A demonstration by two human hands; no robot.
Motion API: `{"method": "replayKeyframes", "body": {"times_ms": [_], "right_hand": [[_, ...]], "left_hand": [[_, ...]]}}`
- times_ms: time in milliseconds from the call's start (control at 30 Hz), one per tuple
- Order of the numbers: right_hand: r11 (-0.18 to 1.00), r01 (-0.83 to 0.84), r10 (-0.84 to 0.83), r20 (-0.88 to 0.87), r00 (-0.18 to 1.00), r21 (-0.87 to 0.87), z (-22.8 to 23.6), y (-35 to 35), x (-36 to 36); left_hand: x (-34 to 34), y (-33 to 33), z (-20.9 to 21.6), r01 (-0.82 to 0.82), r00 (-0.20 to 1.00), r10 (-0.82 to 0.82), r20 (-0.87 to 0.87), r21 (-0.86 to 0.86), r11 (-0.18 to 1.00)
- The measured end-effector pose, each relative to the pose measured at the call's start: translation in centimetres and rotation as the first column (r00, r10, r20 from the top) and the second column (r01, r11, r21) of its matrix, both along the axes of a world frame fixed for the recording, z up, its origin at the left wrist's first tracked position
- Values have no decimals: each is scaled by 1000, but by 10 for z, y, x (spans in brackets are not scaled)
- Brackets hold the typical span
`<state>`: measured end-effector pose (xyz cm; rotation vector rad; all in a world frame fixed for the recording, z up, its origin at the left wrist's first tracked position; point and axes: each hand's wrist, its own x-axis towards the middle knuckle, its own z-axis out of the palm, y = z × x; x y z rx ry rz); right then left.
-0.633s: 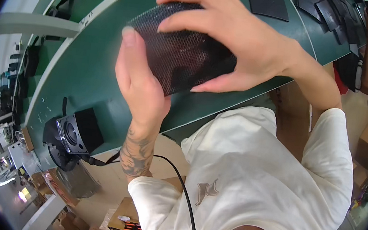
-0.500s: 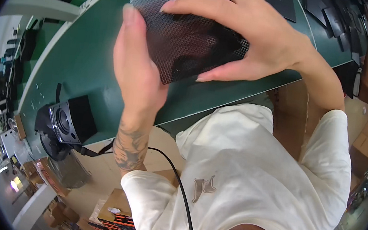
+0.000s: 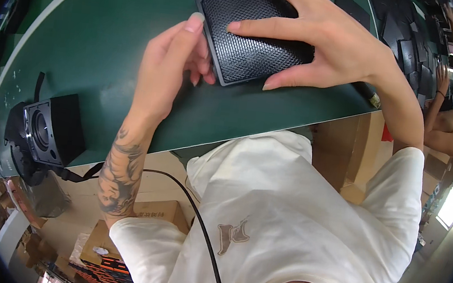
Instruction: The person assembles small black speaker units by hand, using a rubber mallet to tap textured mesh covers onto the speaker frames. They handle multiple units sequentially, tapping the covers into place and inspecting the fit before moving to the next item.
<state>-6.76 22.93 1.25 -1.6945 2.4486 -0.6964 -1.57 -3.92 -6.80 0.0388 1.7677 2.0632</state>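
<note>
Spanning a black mesh panel (image 3: pixel 241 57), the right hand (image 3: pixel 331 34) is spread wide, its fingers reaching over the weave and its thumb along the lower edge. The panel lies at the upper middle of the view, over the green worktop (image 3: pixel 104 46), and is bordered by a dark frame (image 3: pixel 210 40); at the upper left, a smooth dark end of the piece with a small round detail shows past the mesh. The left hand (image 3: pixel 163 63) is at the panel's left side, fingers curled inward and thumb tip up against the frame's edge; whether it pinches that edge, I cannot tell. Well apart, near the left end of the worktop, a black speaker (image 3: pixel 65 127) stands with its round cone facing left, a dark strap (image 3: pixel 72 175) close below it. Beyond the right hand, a flat dark sheet (image 3: pixel 353 9) lies on the worktop, and further right dark panels (image 3: pixel 406 55) lie overlapping. A slim dark thing (image 3: pixel 363 91) with a yellowish tip shows just beside the right wrist. A black cable (image 3: pixel 197 213) runs down in front of the white shirt (image 3: pixel 308 205), and a co-worker's hand (image 3: pixel 441 79) is raised at the far right.
</note>
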Motion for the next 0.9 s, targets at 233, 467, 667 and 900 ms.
{"method": "replayKeyframes", "body": {"times_ms": [233, 467, 667, 900], "right_hand": [[997, -18, 24, -72, 997, 77, 3, -4, -2], [1000, 2, -3, -71, 997, -11, 1, -7, 0], [998, 55, -55, 22, 998, -7, 7, -12, 3], [996, 13, -11, -21, 1000, 90, 12, -14, -2]], "left_hand": [[1, 6, 4, 24, 1000, -24, 10, -5, 1000], [1, 6, 2, 20, 999, -22, 33, 60, 998], [2, 7, 3, 20, 998, -21, 51, 21, 1000], [-3, 3, 5, 92, 994, -93, 57, 16, 996]]}}
